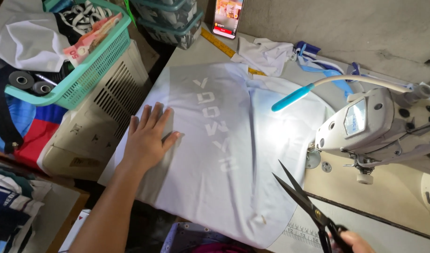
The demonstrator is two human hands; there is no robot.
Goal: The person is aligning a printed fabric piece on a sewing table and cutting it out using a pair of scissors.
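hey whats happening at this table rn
A person is working at a sewing table. Their left hand lies flat on a pale fabric panel spread over the tabletop, pinning it down. Their right hand holds black scissors with the blades open, tips just over the fabric's right edge. A sewing machine sits to the right, its lamp lighting the cloth. A teal basket stands at the left.

Bare grey concrete wall [327,23] behind sewing table [393,197]. Gooseneck lamp [292,97] throws bright glare at table centre. Beige slatted unit [102,117] at left, teal basket [90,70] on top. Stacked bins [170,18] near wall.
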